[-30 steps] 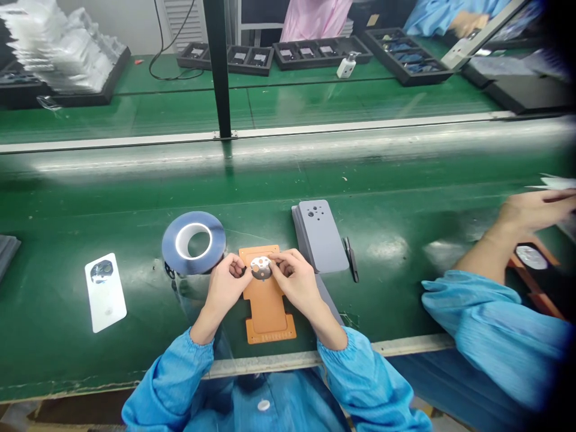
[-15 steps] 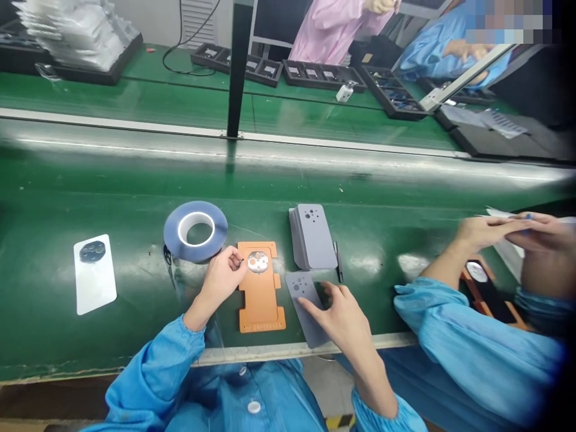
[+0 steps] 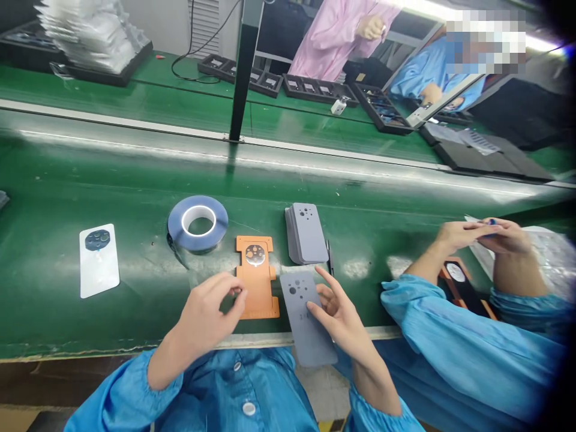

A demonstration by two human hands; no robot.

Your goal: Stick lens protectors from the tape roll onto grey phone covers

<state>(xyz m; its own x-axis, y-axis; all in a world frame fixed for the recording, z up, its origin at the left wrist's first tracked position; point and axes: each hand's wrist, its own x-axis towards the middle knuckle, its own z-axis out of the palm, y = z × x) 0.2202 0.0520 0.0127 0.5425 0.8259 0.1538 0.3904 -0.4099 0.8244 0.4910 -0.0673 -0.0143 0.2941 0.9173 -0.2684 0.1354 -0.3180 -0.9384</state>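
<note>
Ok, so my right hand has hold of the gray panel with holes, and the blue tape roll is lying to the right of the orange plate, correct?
Not quite: the blue tape roll lies to the left of the orange plate, as the head view shows. Your right hand does have hold of the gray panel.

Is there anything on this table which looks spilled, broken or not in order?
I see no spill or obvious breakage. Only the stack of gray plates looks slightly untidy: lower ones stick out at its left side.

Grey sheet (image 3: 303,321) leaves scant room beside orange jig (image 3: 260,293).
</note>
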